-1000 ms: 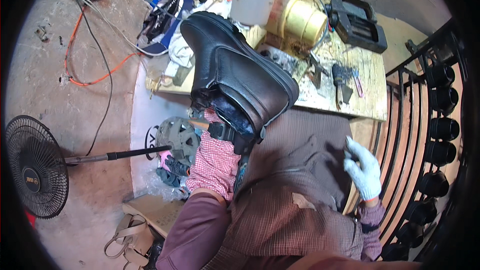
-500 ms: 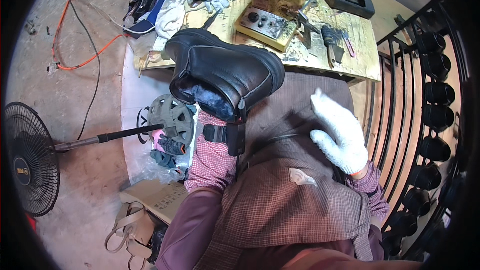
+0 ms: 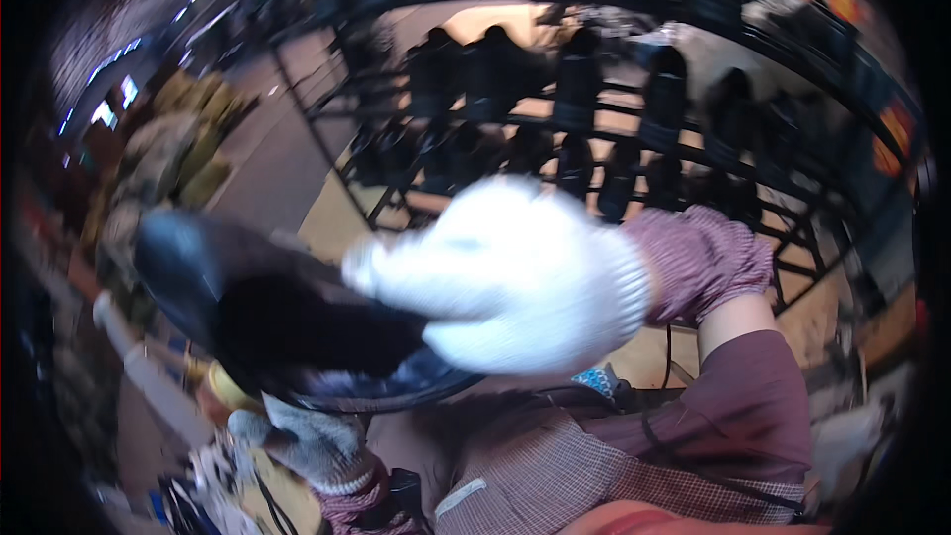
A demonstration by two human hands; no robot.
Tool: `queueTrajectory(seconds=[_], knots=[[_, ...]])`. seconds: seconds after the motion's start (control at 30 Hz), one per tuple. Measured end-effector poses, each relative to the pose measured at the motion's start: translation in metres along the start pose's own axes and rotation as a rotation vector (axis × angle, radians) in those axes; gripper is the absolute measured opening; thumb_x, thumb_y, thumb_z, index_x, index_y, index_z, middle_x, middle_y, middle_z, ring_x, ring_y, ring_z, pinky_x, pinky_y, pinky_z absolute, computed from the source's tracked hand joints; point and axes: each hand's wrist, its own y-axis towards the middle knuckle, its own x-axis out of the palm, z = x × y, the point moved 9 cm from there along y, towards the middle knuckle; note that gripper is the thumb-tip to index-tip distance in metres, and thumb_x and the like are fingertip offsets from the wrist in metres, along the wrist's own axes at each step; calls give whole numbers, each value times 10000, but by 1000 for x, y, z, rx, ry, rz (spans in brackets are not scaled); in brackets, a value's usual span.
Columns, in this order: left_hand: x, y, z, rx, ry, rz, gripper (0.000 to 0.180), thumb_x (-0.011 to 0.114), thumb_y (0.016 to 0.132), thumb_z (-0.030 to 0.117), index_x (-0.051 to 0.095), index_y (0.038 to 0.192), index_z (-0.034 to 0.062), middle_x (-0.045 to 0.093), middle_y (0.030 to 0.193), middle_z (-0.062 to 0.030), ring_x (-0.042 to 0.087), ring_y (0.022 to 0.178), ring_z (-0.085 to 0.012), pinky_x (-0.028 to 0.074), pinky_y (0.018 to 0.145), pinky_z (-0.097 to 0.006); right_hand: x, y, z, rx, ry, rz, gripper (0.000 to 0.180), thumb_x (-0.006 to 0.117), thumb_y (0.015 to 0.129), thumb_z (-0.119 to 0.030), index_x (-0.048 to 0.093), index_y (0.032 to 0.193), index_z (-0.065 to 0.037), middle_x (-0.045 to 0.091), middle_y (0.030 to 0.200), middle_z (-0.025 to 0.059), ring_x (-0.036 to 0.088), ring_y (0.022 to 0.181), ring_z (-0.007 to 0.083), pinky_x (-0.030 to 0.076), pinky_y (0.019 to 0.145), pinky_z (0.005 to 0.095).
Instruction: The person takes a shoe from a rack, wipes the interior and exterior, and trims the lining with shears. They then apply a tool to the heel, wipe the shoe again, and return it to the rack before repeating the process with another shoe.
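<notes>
A black leather boot, blurred by motion, hangs on its side in front of me, its toe to the left. Dark fur lining shows at its opening. My right hand, in a white knitted glove, is closed on the boot's upper near the ankle; some fingertips are blurred. Below the boot at the lower left, my left hand wears a grey glove. Its thumb stands apart from the other fingers, and nothing shows in its grasp.
A black metal rack holding rows of black boots stands ahead. Piled yellowish-brown goods lie at the far left. The cluttered workbench with a yellow machine is at the lower left.
My view has swung from the workbench to the rack. The boot, earlier on my left hand, is now in my right hand, which was empty. My left hand has come off it.
</notes>
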Motion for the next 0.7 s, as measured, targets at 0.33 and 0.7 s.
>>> queueTrajectory(seconds=[0.33, 0.7], knots=[[65, 28, -78, -245, 345, -194, 926, 402, 981, 760, 425, 1530, 15, 644, 1334, -243, 654, 1207, -386, 513, 1071, -547, -286, -29, -15, -116, -1935, -28, 292, 806, 787, -224, 737, 958, 3, 698, 1098, 206, 673, 1044, 384, 545, 894, 459], [96, 31, -88, -212, 589, -269, 916, 411, 978, 762, 451, 1514, 20, 676, 1281, -229, 670, 1184, -358, 534, 1034, -552, -514, -203, 147, 870, -1270, 458, 544, 639, 948, -486, 637, 1371, -143, 568, 1444, 209, 571, 1310, 327, 453, 1103, 414]])
